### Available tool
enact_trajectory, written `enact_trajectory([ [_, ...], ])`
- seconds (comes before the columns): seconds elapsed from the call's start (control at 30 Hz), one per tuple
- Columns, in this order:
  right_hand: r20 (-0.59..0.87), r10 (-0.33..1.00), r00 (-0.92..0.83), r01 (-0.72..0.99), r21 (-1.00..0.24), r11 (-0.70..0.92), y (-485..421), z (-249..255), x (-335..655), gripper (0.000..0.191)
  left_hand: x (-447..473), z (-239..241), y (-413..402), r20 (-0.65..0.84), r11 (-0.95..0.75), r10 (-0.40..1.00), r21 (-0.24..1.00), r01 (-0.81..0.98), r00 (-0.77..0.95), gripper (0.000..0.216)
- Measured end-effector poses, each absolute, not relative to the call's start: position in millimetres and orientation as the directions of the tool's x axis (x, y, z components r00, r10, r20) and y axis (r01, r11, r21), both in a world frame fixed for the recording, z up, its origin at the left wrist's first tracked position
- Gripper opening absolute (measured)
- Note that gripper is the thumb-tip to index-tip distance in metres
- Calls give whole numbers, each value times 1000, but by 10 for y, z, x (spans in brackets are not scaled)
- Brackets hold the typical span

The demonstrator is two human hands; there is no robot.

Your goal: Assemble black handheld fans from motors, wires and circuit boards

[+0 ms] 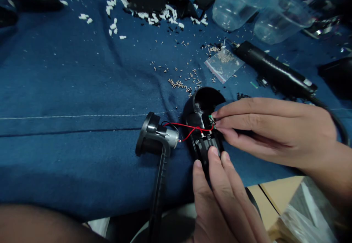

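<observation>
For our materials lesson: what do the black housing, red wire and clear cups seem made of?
The black housing looks like moulded plastic, softly glossy. The red wire seems plastic-insulated, bending in curves. The clear cups look like thin see-through plastic.

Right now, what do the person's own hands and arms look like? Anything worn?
The left hand and right hand are bare: no gloves, and no rings on the fingers, with nails trimmed short. The right forearm shows no sleeve, watch or band up to the frame edge. The left wrist is out of frame.
</observation>
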State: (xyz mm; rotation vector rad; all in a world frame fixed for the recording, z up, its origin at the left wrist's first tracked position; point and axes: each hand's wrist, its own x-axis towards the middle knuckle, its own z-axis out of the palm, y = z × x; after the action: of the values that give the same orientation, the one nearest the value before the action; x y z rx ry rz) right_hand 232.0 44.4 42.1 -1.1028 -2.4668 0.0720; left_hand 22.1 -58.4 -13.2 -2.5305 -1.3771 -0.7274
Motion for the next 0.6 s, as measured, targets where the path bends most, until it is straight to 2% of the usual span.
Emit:
enact_trajectory([
  [0.37,331,738,-588,717,-210,665,439,438,2298,20,273,-136,-648,474,-559,756,109,822,451,48],
  [0.43,330,732,-596,707,-217,673,441,439,2299,20,440,-126,-716,473,-480,807,179,859,353,46],
  [0.53,327,727,-604,692,-237,682,439,440,2308,21,663,-106,-777,440,-202,897,341,918,34,44],
  [0.57,324,732,-599,692,-251,677,438,441,2311,21,677,-104,-768,430,-152,903,361,920,-19,44],
  [0.6,324,740,-589,693,-269,669,436,441,2314,22,648,-108,-741,441,-170,897,346,923,-1,44],
])
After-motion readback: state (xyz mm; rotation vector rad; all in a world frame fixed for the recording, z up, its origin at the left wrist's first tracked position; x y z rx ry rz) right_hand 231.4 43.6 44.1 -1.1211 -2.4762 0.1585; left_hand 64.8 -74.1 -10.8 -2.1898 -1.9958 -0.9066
